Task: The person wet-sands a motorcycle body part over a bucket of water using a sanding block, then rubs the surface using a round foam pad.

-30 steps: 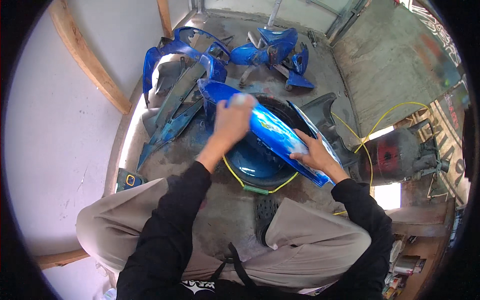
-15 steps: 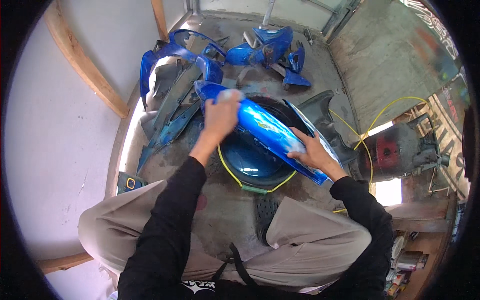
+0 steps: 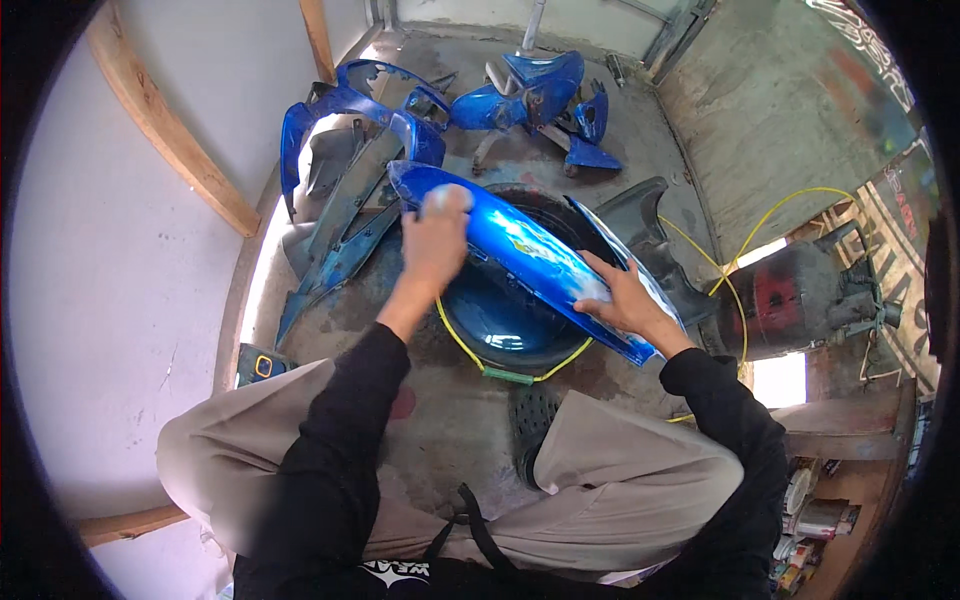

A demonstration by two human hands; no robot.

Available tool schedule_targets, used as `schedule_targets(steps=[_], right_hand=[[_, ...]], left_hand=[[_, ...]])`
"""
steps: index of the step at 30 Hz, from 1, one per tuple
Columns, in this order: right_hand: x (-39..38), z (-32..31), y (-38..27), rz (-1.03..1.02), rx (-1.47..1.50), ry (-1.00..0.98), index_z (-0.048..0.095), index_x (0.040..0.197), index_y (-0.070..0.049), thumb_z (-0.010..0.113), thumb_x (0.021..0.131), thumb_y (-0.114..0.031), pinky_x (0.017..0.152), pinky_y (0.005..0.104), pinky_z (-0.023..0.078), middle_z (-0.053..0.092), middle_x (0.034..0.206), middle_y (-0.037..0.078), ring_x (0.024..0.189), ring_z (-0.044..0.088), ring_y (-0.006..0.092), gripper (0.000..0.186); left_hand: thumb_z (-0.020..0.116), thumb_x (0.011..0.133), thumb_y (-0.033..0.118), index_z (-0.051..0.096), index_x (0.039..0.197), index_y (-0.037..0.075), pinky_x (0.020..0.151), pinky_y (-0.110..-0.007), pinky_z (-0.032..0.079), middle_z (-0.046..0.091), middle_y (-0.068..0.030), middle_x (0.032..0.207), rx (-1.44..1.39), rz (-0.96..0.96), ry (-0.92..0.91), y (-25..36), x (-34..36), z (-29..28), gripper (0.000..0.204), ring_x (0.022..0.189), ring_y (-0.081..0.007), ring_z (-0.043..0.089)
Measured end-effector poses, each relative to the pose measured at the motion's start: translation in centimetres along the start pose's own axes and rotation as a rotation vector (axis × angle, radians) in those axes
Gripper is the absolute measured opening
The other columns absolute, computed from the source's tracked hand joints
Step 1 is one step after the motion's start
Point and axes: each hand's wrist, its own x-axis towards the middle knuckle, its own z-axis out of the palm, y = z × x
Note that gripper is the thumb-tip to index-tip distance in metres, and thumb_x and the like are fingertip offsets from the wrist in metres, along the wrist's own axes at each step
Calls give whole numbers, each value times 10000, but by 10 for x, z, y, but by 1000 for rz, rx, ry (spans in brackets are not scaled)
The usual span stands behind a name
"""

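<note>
Left hand (image 3: 432,240) atop blue panel (image 3: 525,250) — right hand (image 3: 622,300) steadying.

Small motorbike repair or paint workshop, rough concrete floor (image 3: 640,150). Loose blue fairing panels (image 3: 540,95) and grey body parts (image 3: 340,200) lie in a heap by the wall. A yellow hose (image 3: 760,215) runs across the floor beside a dark, red-marked machine (image 3: 800,300); cans on shelves (image 3: 810,510) at right.

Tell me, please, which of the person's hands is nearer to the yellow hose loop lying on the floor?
Right. The right hand rests on the lower end of the blue panel, close to where the yellow hose runs past. The left hand presses the panel's upper end, farther from it.
</note>
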Motion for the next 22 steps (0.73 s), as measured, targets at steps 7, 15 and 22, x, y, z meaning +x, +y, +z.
schedule_targets(steps=[7, 15, 22], right_hand=[[-1, 3, 11, -19, 12, 18, 421, 1640, -169, 861, 868, -395, 1294, 630, 133, 701, 1372, 245, 1323, 639, 419, 916], [3, 0, 5, 17, 2, -1, 423, 1638, -146, 887, 837, -389, 1299, 619, 134, 681, 1404, 251, 1359, 617, 406, 957], [-2, 4, 14, -2, 29, 0, 454, 1624, -149, 897, 829, -375, 1295, 614, 143, 672, 1422, 247, 1372, 610, 397, 938]], left_hand=[[676, 969, 233, 536, 1514, 109, 1123, -642, 349, 598, -129, 1484, -115, 488, 98, 98, -68, 5, 576, 1445, -313, 502], [624, 1003, 212, 586, 1487, 95, 1105, -671, 361, 590, -99, 1537, -58, 158, 144, 52, -36, 8, 499, 1460, -350, 487], [690, 979, 255, 505, 1580, 141, 1177, -681, 308, 486, -114, 1632, -51, 446, 0, 113, -91, 14, 639, 1547, -327, 376]])
